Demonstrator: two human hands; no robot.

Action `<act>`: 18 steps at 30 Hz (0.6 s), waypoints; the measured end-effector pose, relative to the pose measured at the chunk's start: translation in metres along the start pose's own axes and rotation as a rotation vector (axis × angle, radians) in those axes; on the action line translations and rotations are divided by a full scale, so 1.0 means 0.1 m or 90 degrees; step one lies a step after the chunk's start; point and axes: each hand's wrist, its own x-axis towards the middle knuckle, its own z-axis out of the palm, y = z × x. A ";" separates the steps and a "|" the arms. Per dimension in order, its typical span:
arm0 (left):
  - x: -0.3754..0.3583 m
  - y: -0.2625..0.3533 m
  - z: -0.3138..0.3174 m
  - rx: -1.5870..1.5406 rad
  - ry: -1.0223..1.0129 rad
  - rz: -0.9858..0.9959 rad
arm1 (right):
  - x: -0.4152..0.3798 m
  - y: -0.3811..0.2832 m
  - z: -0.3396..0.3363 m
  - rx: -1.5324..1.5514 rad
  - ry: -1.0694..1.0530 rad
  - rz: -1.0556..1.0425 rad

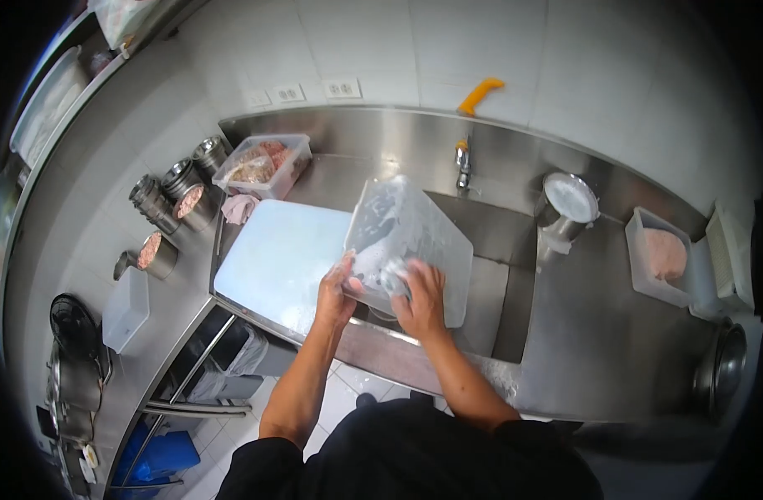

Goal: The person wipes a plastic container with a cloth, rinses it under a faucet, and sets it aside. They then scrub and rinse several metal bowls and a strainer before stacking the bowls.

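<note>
A translucent plastic container (436, 242) is tilted over the sink, with white suds spread on its surface. My left hand (337, 292) grips its near left edge, the fingers wrapped around the plastic. Against the sudsy face, my right hand (421, 296) is closed on a pale, foam-covered sponge (393, 275); the foam hides much of it. To the left of the container lies a pale blue-white cutting board (281, 258), close to my left hand.
The steel sink (486, 300) lies below, with a faucet (463, 167) behind. At right are a metal pot with suds (570, 200) and a bin holding a pink block (665, 254). A bin of bagged food (265, 162), a pink cloth (241, 208) and metal canisters (196, 207) stand left.
</note>
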 end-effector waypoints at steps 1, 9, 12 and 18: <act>-0.01 -0.01 -0.03 -0.009 0.003 -0.016 | 0.25 0.01 -0.05 -0.017 -0.026 -0.051; -0.28 0.20 -0.22 -0.069 -0.019 0.092 | 0.52 1.54 -0.05 -0.064 0.074 0.408; -0.24 0.33 -0.22 -0.107 -0.020 0.093 | -0.08 1.07 0.21 -0.079 0.051 0.245; -0.19 0.13 -0.22 -0.081 -0.007 0.038 | 0.71 0.04 0.23 0.096 -0.002 0.041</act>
